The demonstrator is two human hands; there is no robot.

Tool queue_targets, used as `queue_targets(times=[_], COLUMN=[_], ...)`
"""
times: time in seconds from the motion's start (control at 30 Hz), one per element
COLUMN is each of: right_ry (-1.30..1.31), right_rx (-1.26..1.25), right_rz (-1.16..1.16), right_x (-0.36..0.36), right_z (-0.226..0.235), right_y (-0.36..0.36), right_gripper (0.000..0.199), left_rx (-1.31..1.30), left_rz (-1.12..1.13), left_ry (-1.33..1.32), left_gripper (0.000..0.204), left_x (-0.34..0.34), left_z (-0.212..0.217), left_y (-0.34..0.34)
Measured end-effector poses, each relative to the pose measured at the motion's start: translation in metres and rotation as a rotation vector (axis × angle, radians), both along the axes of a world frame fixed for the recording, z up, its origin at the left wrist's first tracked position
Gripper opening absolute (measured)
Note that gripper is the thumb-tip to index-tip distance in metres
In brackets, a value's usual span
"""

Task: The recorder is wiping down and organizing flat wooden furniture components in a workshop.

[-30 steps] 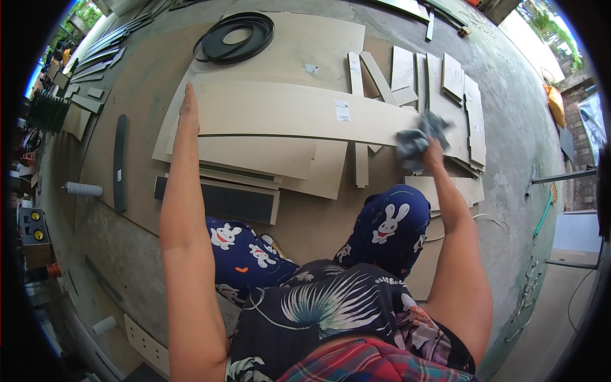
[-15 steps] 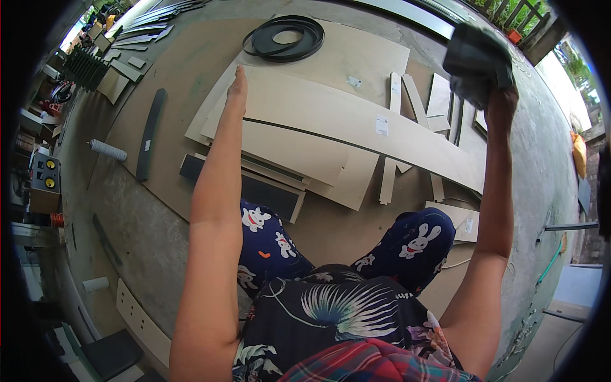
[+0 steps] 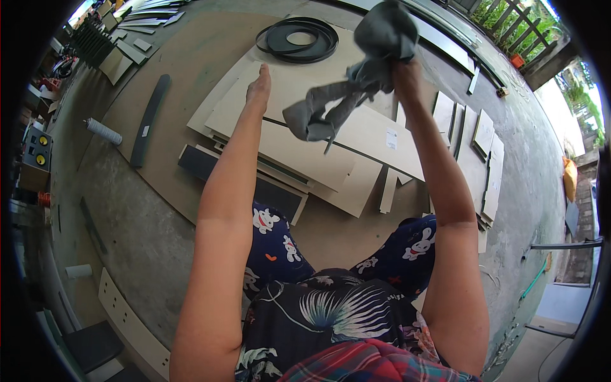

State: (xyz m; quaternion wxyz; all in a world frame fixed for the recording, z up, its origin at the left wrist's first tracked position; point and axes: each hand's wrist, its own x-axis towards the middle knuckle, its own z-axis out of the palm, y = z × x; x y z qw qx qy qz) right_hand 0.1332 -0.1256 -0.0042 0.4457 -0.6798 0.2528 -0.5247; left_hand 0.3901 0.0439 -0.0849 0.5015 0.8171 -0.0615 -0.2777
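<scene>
A crumpled grey cloth (image 3: 356,86) hangs in the air from my right hand (image 3: 405,75), which is closed around it. Part of it dangles to the left over a long pale board (image 3: 359,130), blurred by motion. My left hand (image 3: 258,90), seen edge-on with straightened fingers, rests at the left end of this board, or just above it; exact contact is hard to judge. The board bears a small white label and lies on top of other pale panels (image 3: 315,162). A dark-faced panel (image 3: 280,194) sticks out below them, near my knees.
Coiled black edging strip (image 3: 299,39) lies on the panels at the far side. Narrow board pieces (image 3: 484,137) are stacked at the right. Toward the left are a dark strip (image 3: 151,121) and a wrapped roll (image 3: 104,131). A brown sheet (image 3: 181,83) covers the floor beneath.
My right hand has swung left with the grey cloth, which now hangs loose over the long board. In the picture, my left hand sits slightly further right.
</scene>
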Motion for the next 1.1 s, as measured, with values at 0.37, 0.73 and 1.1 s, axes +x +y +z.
queue_targets(times=[0.37,0.73,1.1], right_ry=[1.226,0.911,0.651], right_rx=[-0.407,-0.517,-0.004], right_rz=[0.502,0.467,0.367], right_x=[-0.010,-0.007,0.109], right_z=[-0.076,-0.086,-0.047], right_y=[0.088,0.056,0.054], right_gripper=[0.110,0.049,0.065], left_rx=[0.025,0.041,-0.300], left_rz=[0.005,0.005,-0.282], left_ry=[0.023,-0.004,-0.303], left_gripper=[0.093,0.096,0.092], left_x=[-0.004,-0.001,0.056], left_z=[-0.013,-0.017,-0.093], left_y=[0.012,0.009,-0.026])
